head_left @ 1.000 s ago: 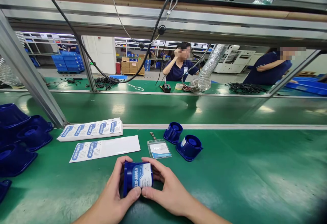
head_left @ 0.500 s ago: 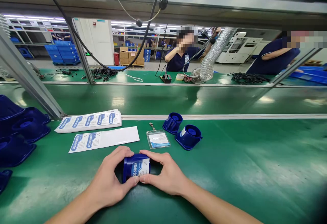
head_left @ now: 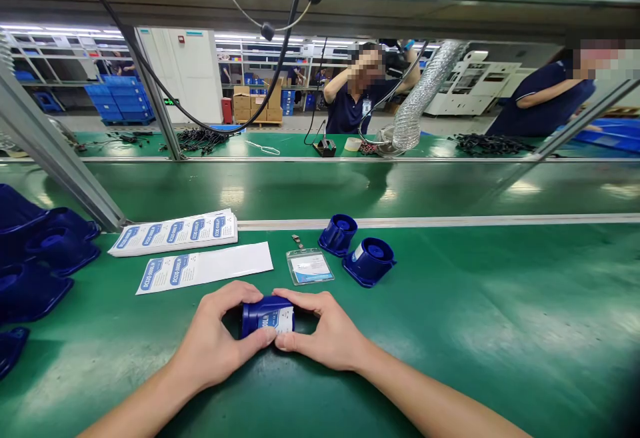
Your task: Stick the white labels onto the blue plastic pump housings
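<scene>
A small blue plastic housing [head_left: 267, 314] with a white label on its side lies on the green bench in front of me. My left hand [head_left: 213, 340] wraps round its left end, thumb under the label. My right hand [head_left: 325, 333] closes over its right end, thumb tip meeting the left thumb at the label's lower edge. Just beyond lie a label sheet [head_left: 204, 267] with blue printed stickers and a stack of such sheets [head_left: 176, 232].
Two more blue housings [head_left: 339, 234] [head_left: 370, 261] and a clear badge sleeve [head_left: 310, 267] lie ahead to the right. Several blue housings [head_left: 35, 255] are piled at the left edge. Beyond a metal rail runs a conveyor belt [head_left: 320, 188]; two people in dark shirts sit at the far bench.
The housing has been turned in my hands, so less of its white label shows, and both hands have closed more tightly over it. The view has tilted downward a little.
</scene>
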Motion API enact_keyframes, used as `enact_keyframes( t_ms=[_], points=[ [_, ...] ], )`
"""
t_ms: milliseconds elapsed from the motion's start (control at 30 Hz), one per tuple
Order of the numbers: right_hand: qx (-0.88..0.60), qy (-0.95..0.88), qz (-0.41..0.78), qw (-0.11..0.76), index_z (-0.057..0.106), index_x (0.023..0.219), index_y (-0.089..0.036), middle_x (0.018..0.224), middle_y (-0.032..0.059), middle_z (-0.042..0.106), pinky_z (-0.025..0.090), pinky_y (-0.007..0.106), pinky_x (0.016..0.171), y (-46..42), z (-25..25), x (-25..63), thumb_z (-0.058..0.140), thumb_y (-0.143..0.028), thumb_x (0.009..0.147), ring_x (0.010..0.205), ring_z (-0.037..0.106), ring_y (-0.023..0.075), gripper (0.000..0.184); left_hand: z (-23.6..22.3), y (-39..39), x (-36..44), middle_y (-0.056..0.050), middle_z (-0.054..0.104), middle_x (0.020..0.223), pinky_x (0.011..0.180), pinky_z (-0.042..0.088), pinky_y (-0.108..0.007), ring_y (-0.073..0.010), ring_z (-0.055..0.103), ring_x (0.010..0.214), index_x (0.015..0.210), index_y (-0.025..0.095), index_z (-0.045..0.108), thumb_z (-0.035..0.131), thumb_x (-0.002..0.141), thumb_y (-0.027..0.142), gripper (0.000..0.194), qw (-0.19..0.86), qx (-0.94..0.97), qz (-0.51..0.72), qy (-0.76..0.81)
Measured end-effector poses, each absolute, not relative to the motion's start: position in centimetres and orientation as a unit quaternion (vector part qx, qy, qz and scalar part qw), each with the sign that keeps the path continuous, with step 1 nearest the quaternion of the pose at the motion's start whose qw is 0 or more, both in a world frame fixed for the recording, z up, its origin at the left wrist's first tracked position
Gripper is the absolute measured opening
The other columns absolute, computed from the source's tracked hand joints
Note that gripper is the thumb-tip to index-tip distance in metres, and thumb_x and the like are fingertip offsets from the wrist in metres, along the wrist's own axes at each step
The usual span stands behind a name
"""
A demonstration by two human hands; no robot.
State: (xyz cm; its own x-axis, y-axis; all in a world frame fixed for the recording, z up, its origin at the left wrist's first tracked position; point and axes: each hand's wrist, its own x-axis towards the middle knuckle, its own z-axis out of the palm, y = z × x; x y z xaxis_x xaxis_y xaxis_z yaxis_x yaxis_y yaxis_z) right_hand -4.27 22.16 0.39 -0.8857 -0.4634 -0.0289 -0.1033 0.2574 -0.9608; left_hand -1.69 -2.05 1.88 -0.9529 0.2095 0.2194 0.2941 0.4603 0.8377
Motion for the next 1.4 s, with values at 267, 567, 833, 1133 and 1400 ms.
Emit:
enact_keyframes(
  t_ms=[267,567,833,1133,1400],
  points=[
    [-0.188,0.756,-0.604,0.169,0.072,0.139,-0.023,0.138,0.0073,0.071,0.048,0.053,0.12,22.5,0.0,-4.5,0.096,-0.045,0.069,0.132,0.065,0.0361,0.077,1.8,-1.8,-1.4,-0.005,0.071,0.112,0.085,0.061,-0.03,-0.0186,0.071,0.101,0.103,0.022,0.069,0.084,0.082,0.042,0.033,0.05,-0.162,-0.489,-0.855],
    [-0.188,0.734,-0.625,0.187,0.072,0.138,-0.023,0.137,0.0066,0.072,0.049,0.051,0.12,22.6,-0.1,-5.0,0.097,-0.044,0.069,0.133,0.065,0.0355,0.077,2.6,-1.6,-1.7,-0.003,0.069,0.104,0.083,0.056,-0.031,-0.0173,0.068,0.094,0.097,0.02,0.066,0.086,0.078,0.04,0.034,0.016,-0.124,-0.517,-0.847],
    [-0.167,0.697,-0.669,0.195,0.078,0.128,-0.021,0.128,0.0087,0.076,0.056,0.051,0.112,22.3,0.0,-5.1,0.091,-0.049,0.077,0.125,0.07,0.0372,0.059,2.8,-0.5,-2.2,-0.001,0.068,0.09,0.076,0.049,-0.028,-0.0138,0.062,0.082,0.082,0.019,0.063,0.077,0.085,0.044,0.029,0.028,-0.092,-0.527,-0.844],
    [-0.141,0.698,-0.68,0.178,0.086,0.106,-0.019,0.113,0.0098,0.081,0.06,0.046,0.097,21.5,-0.1,-5.9,0.088,-0.057,0.078,0.11,0.075,0.0354,0.047,3.0,0.3,-2.4,-0.001,0.068,0.082,0.073,0.046,-0.028,-0.0139,0.06,0.077,0.076,0.018,0.063,0.071,0.092,0.046,0.033,0.05,-0.079,-0.508,-0.857],
    [-0.187,0.751,-0.626,0.097,0.08,0.092,-0.018,0.094,0.0076,0.079,0.052,0.039,0.082,20.6,0.7,-5.0,0.077,-0.053,0.088,0.088,0.07,0.026,0.035,1.8,0.4,-2.0,-0.002,0.067,0.087,0.076,0.045,-0.026,-0.0135,0.06,0.081,0.078,0.017,0.061,0.061,0.101,0.045,0.036,0.106,-0.114,-0.526,-0.836]
  ],
)
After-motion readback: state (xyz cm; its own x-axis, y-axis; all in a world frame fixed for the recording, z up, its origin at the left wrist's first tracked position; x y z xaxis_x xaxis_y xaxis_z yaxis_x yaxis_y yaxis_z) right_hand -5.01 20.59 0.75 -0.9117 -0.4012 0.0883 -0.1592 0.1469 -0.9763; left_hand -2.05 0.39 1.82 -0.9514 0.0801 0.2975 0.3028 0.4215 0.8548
